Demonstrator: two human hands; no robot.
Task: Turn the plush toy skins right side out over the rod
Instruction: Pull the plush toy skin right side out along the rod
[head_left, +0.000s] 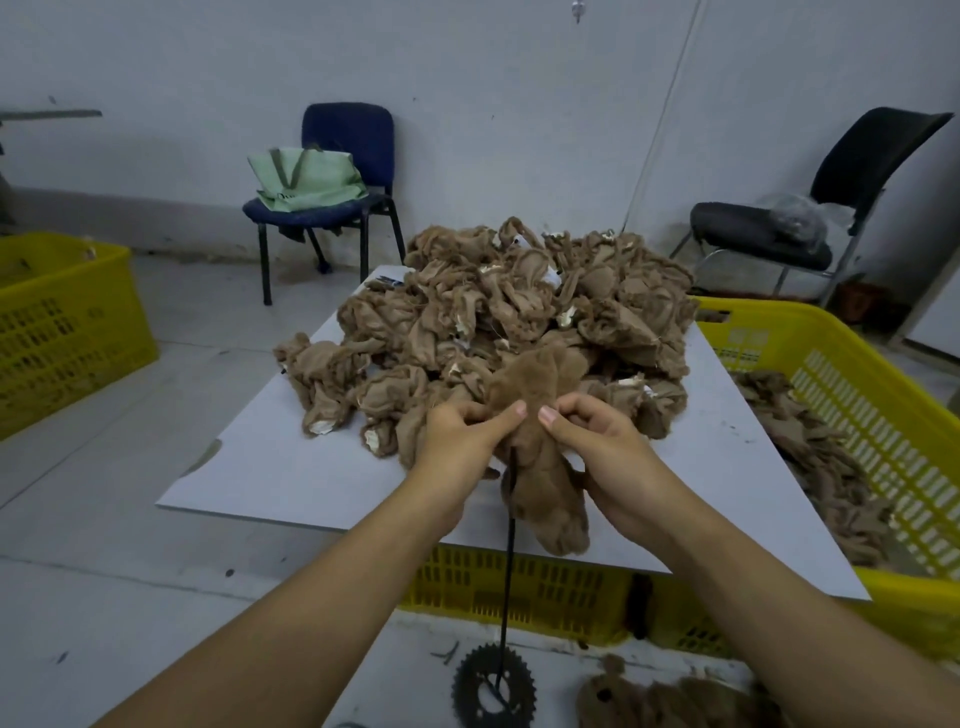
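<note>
Skins (498, 312) tan-brown, white patches. Held skin (540, 457) furry brown. Rod (508, 561) black. Board (291, 467) pale grey. Crates (852, 395) yellow, slotted. Chair (343, 171) navy; bag (306, 179) mint green.

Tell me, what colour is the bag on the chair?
Pale green, with darker green handles. The bag on the blue chair shows in the head view.

Pale grey wall (467, 78) at the rear; grey concrete floor (130, 519), scuffed. A blue chair (358, 140) stands against the wall, carrying a green bag (306, 179). A black chair (857, 171) stands at right. A yellow crate (62, 322) sits on the floor at left. Lighting is dim and even.
</note>
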